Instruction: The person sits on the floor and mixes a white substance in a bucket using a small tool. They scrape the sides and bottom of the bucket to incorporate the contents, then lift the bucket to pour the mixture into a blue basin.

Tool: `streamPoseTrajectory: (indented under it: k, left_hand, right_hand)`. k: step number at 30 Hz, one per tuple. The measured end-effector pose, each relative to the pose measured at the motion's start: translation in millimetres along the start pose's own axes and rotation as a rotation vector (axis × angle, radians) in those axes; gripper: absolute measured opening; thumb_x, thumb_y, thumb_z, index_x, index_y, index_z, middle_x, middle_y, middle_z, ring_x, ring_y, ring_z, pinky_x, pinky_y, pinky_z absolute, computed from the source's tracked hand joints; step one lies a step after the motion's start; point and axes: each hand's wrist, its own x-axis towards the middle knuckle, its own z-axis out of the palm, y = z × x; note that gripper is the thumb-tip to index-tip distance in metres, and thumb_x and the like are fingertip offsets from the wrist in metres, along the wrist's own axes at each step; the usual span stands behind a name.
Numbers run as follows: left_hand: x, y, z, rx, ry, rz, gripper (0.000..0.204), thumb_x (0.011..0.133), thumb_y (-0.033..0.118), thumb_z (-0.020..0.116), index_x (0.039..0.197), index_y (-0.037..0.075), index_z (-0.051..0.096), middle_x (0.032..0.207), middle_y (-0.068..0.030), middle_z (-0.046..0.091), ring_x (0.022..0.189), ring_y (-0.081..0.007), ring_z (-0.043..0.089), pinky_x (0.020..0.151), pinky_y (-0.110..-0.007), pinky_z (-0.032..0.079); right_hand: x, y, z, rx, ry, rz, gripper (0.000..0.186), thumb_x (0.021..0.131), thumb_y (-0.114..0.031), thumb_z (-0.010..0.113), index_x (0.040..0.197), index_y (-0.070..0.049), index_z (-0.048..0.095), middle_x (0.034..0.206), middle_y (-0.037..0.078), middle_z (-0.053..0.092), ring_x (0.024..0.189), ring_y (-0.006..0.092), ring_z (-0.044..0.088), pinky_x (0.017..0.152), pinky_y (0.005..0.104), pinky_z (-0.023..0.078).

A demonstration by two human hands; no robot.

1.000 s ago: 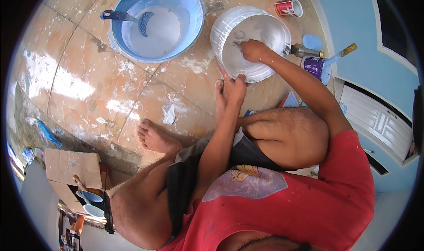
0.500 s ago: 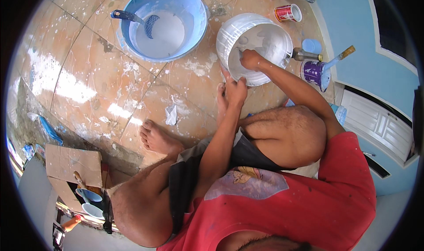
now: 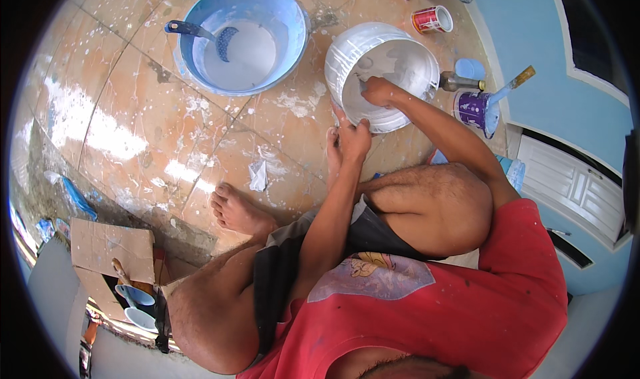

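A white paint-streaked bucket [image 3: 337, 59] lies tipped on the floor, its mouth turned toward me and its inside smeared whitish-grey. My left hand [image 3: 355, 139] is at the rim's near left, index finger along the outside and thumb up, gripping the edge. Inside the mouth, my right hand [image 3: 380, 92] is closed near the inner wall. A small greyish tip pokes out by its fingers; the rest of what it holds is hidden. To the left stands a blue basin [image 3: 190, 59] with whitish liquid, and a dark-handled perforated ladle [image 3: 193, 28] leans over its rim.
Right of the bucket are a red-and-white can [image 3: 432, 20], a dark bottle [image 3: 461, 83] and a purple can [image 3: 471, 109] with a brush [image 3: 512, 86]. A cardboard box [image 3: 112, 249] sits lower left. White splashes mark the tiles; a crumpled white scrap [image 3: 258, 175] lies near my foot.
The whole view has shifted slightly. Both hands stay at the bucket in almost the same pose, and nothing has been taken up or let go.
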Motion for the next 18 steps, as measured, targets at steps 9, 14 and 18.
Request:
streamPoseTrajectory:
  k: [9,14,18]
  left_hand:
    - [12,-27,-7,0.269,0.018,0.101,0.068,0.088,0.001,0.058,0.153,-0.006,0.039,0.131,-0.0246,0.064,0.111,-0.0326,0.070,0.078,-0.040,0.067]
    - [9,28,-13,-0.052,0.065,-0.142,0.057,0.085,0.001,0.058,0.141,-0.008,0.052,0.125,-0.0238,0.066,0.101,-0.0328,0.073,0.072,-0.039,0.068]
    - [20,68,-29,0.090,-0.008,-0.095,0.063,0.082,0.001,0.058,0.145,-0.004,0.051,0.122,-0.0250,0.070,0.104,-0.0352,0.074,0.085,-0.042,0.062]
  right_hand:
    - [4,6,0,-0.132,-0.059,-0.095,0.049,0.098,-0.027,0.063,0.125,0.014,0.064,0.111,0.034,0.073,0.084,0.0432,0.076,0.071,0.0503,0.061]
    - [-31,-11,-1,-0.440,0.174,-0.405,0.033,0.098,-0.020,0.058,0.121,0.000,0.071,0.099,0.026,0.077,0.085,0.0387,0.078,0.075,0.0523,0.060]
    - [-48,-25,-20,-0.712,0.390,-0.469,0.023,0.096,-0.019,0.060,0.112,-0.010,0.075,0.094,0.016,0.078,0.090,0.0334,0.078,0.079,0.0505,0.057]
